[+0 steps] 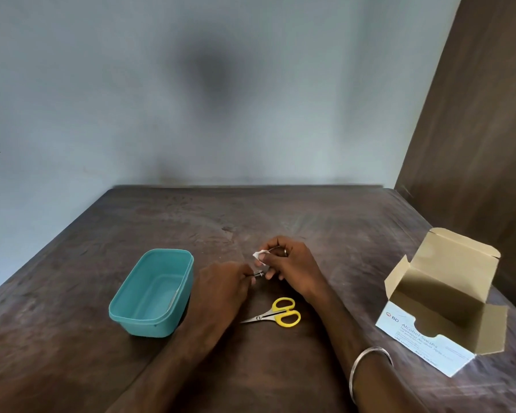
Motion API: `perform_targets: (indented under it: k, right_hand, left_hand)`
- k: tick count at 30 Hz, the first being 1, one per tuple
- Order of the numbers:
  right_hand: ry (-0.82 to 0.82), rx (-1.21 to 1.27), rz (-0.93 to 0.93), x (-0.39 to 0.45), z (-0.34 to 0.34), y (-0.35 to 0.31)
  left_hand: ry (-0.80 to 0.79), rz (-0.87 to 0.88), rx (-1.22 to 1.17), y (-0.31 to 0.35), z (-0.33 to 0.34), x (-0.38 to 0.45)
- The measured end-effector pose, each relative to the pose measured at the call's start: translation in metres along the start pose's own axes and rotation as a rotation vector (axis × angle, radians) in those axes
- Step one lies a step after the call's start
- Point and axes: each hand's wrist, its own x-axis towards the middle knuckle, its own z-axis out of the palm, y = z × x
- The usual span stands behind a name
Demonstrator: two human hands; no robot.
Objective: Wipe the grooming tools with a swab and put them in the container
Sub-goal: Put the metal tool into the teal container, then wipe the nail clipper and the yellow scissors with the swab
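On the table [280, 216], the container [151, 293] lies lower left, scissors [273, 315] at centre bottom, alcohol swab box [441, 305] far right.

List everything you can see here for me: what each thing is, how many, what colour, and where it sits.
Container: one, teal, open, on the table left of the hands; a thin pale tool leans inside against its right wall.
Scissors: one pair, yellow handles, steel blades, closed, flat on the table near the wrists.
Swab: one, white, pinched in the right hand.
Small metal tool: one, silver, held between both hands; mostly hidden, type unclear.
Alcohol swab box: one, white and cardboard brown, lid open, at the table's right.
Table: one, dark brown.
Wall: pale blue-grey, behind.
Bangle: one, silver, right wrist.
Left hand: grip on the metal tool.
Right hand: grip on the swab.
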Motion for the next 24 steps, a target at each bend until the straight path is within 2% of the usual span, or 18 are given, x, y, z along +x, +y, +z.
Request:
perform_targets:
  k: [3, 11, 15, 19, 24]
  right_hand:
    - [-0.003, 0.004, -0.012, 0.000, 0.000, 0.001]
    - [0.027, 0.086, 0.008, 0.005, 0.001, 0.007]
    - [0.069, 0.142, 0.008, 0.005, 0.000, 0.009]
    - [0.083, 0.225, 0.009, 0.006, -0.002, 0.010]
    - [0.066, 0.201, 0.009, 0.009, 0.001, 0.013]
  left_hand:
    - [0.085, -0.046, -0.191, -0.005, 0.008, 0.009]
    - [0.160, -0.211, -0.807, -0.009, 0.029, 0.031]
    - [0.129, -0.304, -1.121, -0.009, 0.036, 0.038]
    - [0.117, -0.322, -1.170, -0.012, 0.042, 0.041]
    - [0.053, -0.248, -1.166, -0.015, 0.040, 0.039]
